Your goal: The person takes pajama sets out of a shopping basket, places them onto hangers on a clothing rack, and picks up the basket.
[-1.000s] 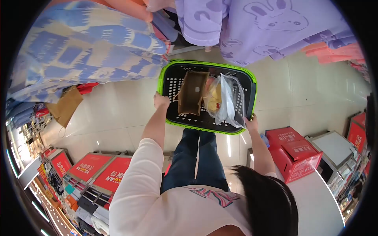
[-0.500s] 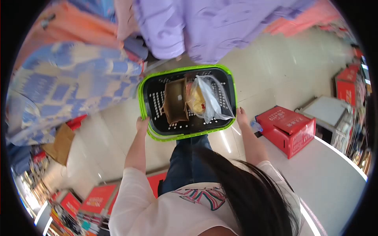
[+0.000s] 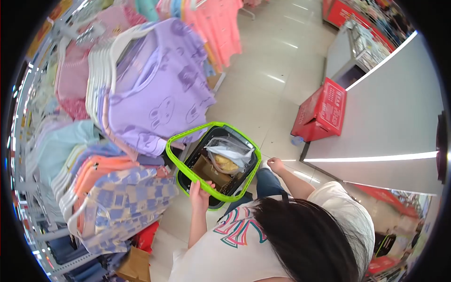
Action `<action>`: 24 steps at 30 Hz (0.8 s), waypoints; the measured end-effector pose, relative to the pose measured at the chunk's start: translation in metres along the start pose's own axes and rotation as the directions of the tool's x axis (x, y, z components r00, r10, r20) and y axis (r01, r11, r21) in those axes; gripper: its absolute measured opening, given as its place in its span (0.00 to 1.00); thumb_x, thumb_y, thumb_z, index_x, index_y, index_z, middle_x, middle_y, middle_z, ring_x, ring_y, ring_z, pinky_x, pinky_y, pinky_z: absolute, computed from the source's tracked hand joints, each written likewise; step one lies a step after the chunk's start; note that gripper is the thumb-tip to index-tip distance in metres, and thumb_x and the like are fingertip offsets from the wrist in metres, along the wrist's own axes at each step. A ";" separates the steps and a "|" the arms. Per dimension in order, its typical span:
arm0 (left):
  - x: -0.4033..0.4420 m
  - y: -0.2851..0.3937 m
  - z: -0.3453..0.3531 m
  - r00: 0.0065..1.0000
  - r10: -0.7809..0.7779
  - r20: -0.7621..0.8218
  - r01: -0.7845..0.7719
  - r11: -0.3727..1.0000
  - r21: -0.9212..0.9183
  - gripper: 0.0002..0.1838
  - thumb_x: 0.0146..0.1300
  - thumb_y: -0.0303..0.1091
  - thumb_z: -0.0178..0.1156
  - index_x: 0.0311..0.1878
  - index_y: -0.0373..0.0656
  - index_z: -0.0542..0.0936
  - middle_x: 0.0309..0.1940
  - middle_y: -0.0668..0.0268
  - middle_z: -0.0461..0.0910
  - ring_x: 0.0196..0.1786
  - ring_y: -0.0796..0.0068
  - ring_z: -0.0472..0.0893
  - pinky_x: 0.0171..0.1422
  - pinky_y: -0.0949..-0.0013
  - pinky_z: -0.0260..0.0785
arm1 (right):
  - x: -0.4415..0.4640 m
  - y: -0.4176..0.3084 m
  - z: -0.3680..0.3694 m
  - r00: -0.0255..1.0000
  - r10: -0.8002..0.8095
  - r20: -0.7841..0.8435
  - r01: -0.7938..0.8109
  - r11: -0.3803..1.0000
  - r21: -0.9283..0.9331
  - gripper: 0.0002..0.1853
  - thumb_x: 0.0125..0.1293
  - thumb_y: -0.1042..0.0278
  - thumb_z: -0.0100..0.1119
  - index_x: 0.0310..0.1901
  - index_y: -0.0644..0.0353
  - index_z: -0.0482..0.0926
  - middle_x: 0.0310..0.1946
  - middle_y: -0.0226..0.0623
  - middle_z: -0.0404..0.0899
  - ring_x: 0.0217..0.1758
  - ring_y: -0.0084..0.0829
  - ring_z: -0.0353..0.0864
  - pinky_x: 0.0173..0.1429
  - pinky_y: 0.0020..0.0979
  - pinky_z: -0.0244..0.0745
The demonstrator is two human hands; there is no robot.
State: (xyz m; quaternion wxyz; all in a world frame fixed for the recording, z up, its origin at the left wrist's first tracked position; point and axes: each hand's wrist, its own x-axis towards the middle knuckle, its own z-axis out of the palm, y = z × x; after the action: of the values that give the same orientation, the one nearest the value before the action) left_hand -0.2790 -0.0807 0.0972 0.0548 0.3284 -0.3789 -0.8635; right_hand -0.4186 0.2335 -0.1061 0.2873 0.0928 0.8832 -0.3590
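Note:
The black shopping basket with a green rim and handle is in front of my body, slightly tilted. My left hand is closed around its green handle at the near left side. Inside lie an open brown paper bag and a clear plastic bag with something yellow and white in it. My right hand is off the basket, just right of it, fingers loosely curled with nothing visible in them.
To the left, racks hold a purple shirt and a blue checked garment on white hangers. A red box stands at the right beside a grey counter. Tiled floor runs ahead between them.
My right hand has let go of the basket's rim and moved away to its right. My left hand still grips the green part. The view has turned, showing more of the clothes racks.

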 end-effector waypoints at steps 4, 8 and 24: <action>0.058 0.005 0.103 0.983 -0.024 0.180 0.053 0.986 -0.158 0.09 0.65 0.39 0.50 0.42 0.46 0.73 0.30 0.68 0.77 0.31 0.74 0.78 0.36 0.68 0.73 | 0.007 0.053 -0.049 0.981 0.184 -0.064 -0.183 0.983 0.026 0.15 0.51 0.56 0.60 0.38 0.54 0.82 0.36 0.41 0.82 0.41 0.36 0.80 0.48 0.33 0.74; 0.112 0.006 0.200 0.975 -0.009 0.223 0.117 0.872 -0.476 0.05 0.63 0.37 0.52 0.37 0.48 0.74 0.25 0.76 0.73 0.26 0.83 0.73 0.32 0.75 0.69 | 0.037 0.113 -0.097 0.979 0.195 0.053 -0.191 0.979 -0.065 0.16 0.51 0.57 0.59 0.39 0.56 0.82 0.32 0.39 0.82 0.34 0.32 0.81 0.39 0.32 0.77; 0.252 0.017 0.332 0.972 -0.213 0.103 0.230 0.952 -0.202 0.15 0.66 0.43 0.50 0.25 0.51 0.64 0.13 0.79 0.55 0.12 0.87 0.54 0.19 0.80 0.49 | 0.225 -0.005 -0.322 0.997 -0.064 0.036 0.047 0.934 0.355 0.16 0.56 0.62 0.57 0.44 0.62 0.77 0.31 0.35 0.80 0.28 0.25 0.79 0.32 0.27 0.75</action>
State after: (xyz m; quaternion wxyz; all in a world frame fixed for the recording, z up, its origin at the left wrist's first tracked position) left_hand -0.6796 0.0259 0.1419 -0.0231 0.3262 -0.2471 -0.9121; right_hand -0.7465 0.4421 -0.0466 0.2761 0.1097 0.7994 -0.5222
